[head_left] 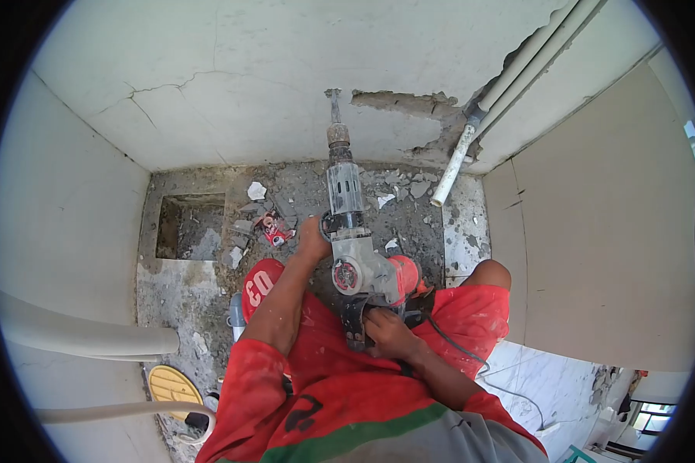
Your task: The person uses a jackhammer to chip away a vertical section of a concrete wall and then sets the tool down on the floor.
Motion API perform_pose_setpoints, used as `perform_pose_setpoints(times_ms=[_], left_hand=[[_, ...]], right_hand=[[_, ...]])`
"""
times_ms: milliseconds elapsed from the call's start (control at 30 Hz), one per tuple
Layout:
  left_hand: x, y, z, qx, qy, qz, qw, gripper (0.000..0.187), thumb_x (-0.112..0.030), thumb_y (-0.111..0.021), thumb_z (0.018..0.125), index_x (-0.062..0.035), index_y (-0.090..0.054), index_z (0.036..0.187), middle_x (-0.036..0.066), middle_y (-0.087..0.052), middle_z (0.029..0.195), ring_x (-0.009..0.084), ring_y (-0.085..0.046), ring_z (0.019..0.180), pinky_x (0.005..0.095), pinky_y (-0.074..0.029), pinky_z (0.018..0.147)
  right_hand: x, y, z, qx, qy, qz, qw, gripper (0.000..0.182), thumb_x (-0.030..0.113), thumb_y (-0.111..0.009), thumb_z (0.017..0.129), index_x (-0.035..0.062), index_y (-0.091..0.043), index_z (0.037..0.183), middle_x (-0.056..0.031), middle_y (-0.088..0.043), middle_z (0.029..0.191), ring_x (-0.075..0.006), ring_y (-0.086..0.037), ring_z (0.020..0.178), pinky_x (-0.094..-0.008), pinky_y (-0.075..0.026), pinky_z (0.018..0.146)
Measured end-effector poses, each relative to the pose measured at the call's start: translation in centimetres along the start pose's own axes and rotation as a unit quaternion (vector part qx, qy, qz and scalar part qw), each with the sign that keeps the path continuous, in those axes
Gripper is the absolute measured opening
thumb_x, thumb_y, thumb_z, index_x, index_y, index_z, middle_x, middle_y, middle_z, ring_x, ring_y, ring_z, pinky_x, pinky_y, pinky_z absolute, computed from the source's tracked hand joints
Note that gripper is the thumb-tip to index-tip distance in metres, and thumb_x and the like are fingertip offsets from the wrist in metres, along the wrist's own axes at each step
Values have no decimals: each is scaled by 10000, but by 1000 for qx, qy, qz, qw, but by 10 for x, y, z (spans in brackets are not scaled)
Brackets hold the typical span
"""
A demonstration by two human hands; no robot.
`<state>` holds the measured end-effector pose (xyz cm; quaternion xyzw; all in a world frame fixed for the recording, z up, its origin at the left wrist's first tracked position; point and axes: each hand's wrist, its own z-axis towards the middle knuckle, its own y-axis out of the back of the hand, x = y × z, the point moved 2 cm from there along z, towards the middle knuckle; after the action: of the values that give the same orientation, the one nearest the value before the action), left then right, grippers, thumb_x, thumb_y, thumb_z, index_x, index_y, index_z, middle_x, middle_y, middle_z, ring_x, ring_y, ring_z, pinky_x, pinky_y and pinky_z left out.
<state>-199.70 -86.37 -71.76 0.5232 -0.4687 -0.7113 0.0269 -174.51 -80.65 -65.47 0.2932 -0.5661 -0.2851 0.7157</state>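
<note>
A dusty grey and red demolition hammer [353,251] points away from me, over my lap. Its chisel bit [335,109] meets the white wall at a small chipped spot, left of a broken-out groove [405,102]. My left hand [313,239] is closed around the side handle near the front of the body. At the rear, my right hand [390,333] wraps the back handle, its fingers partly hidden by the tool. A power cord [471,360] runs from the hammer to the right across the floor.
White pipes [529,65] run down the wall, with a loose pipe end [453,166] sticking out. Rubble and a crumpled red wrapper [273,229] lie on the broken floor by a square pit [191,226]. Pipes [93,328] jut from the left, near a yellow round lid [175,391].
</note>
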Motion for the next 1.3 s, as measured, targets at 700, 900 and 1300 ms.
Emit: perform_pose_setpoints(times_ms=[700,900,1300], left_hand=[[-16,-18,13,41,0,-38,998,304,-304,-749,682,-29,-688,797,242,-649,776,426,-638,784,491,-507,696],[-13,10,-2,-42,-26,39,998,289,-301,-763,675,-42,-677,768,218,-647,736,402,-643,717,461,-503,635],[-70,4,-45,-36,-77,-39,996,274,-295,-751,674,-52,-648,748,184,-642,711,394,-634,679,451,-493,608]], right_hand=[[4,44,-17,-14,-49,16,999,507,18,-702,517,-21,-570,1004,-177,-548,995,-368,-546,917,-445,-449,801],[13,-8,-14,-168,-38,106,979,407,71,-728,597,-13,-567,960,-161,-555,972,-372,-544,888,-439,-433,754],[70,42,-47,-121,-57,109,985,367,88,-751,589,-23,-593,901,-155,-575,900,-344,-565,796,-436,-451,689]])
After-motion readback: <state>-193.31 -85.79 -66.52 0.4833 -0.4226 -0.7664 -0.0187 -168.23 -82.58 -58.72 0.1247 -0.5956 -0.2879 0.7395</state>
